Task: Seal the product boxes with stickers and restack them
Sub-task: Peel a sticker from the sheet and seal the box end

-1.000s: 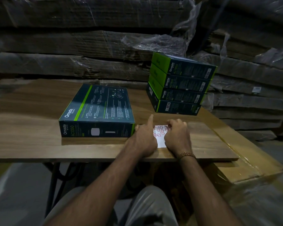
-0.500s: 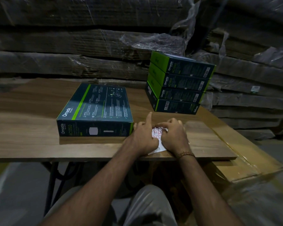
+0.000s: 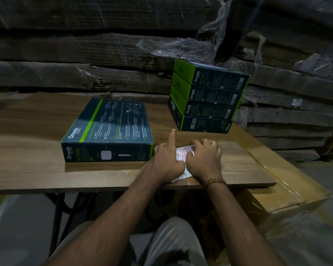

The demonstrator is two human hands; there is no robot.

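Note:
A white sticker sheet [image 3: 182,154] with small red-outlined stickers lies near the table's front edge. My two hands largely cover it. My left hand [image 3: 166,160] holds the sheet's left side with curled fingers, its index finger sticking up. My right hand [image 3: 204,158] has its fingers curled over the sheet's right side, thumb on the stickers. Just left of my hands a dark product box [image 3: 108,129] with a green stripe lies flat. A stack of several like boxes [image 3: 208,96] stands behind at the right.
The wooden table [image 3: 37,150] ends just below my wrists. A plastic-wrapped cardboard slab [image 3: 288,185] juts out lower at the right. Wrapped stacks of flat cardboard [image 3: 104,50] wall off the back. My knees are under the table edge.
My hands have drawn closer together over the sticker sheet, covering more of it. Its lower corner now pokes out beneath them. The boxes have not moved.

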